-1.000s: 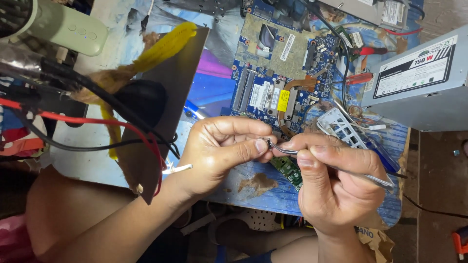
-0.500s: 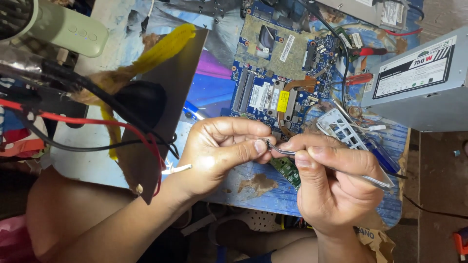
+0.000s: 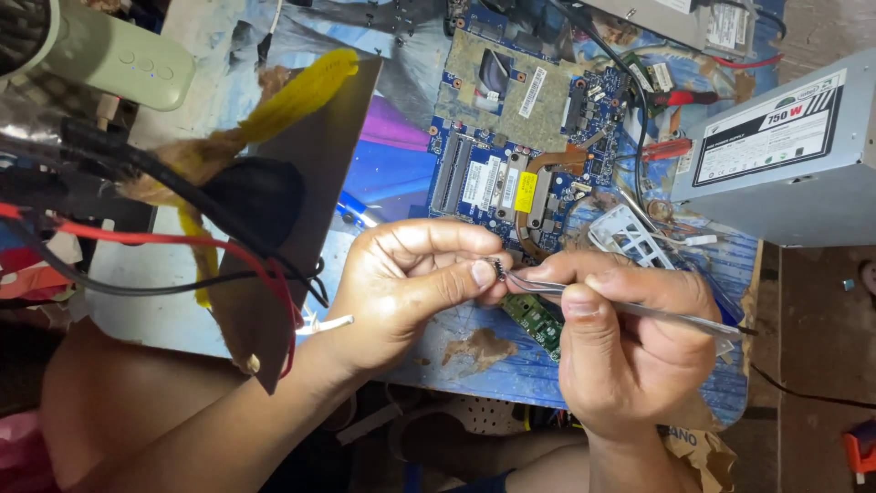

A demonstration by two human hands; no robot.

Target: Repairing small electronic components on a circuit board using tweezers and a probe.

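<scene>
My left hand (image 3: 411, 283) pinches a tiny dark component (image 3: 498, 268) between thumb and forefinger. My right hand (image 3: 630, 342) grips metal tweezers (image 3: 657, 310), whose tips touch that component. Both hands meet above the front edge of a blue-covered table (image 3: 511, 365). A small green circuit board (image 3: 534, 319) lies just under the hands. Behind them lies a large blue laptop motherboard (image 3: 520, 137) with a copper heat pipe.
A grey power supply box (image 3: 785, 164) stands at the right. A white metal bracket (image 3: 630, 237) lies beside it. Red and black cables (image 3: 164, 246) cross a brown board at the left, near a yellow brush (image 3: 292, 96) and a pale green device (image 3: 109, 59).
Both hands hold almost the same pose; the tweezer tips stay at the small part. No clear movement.
</scene>
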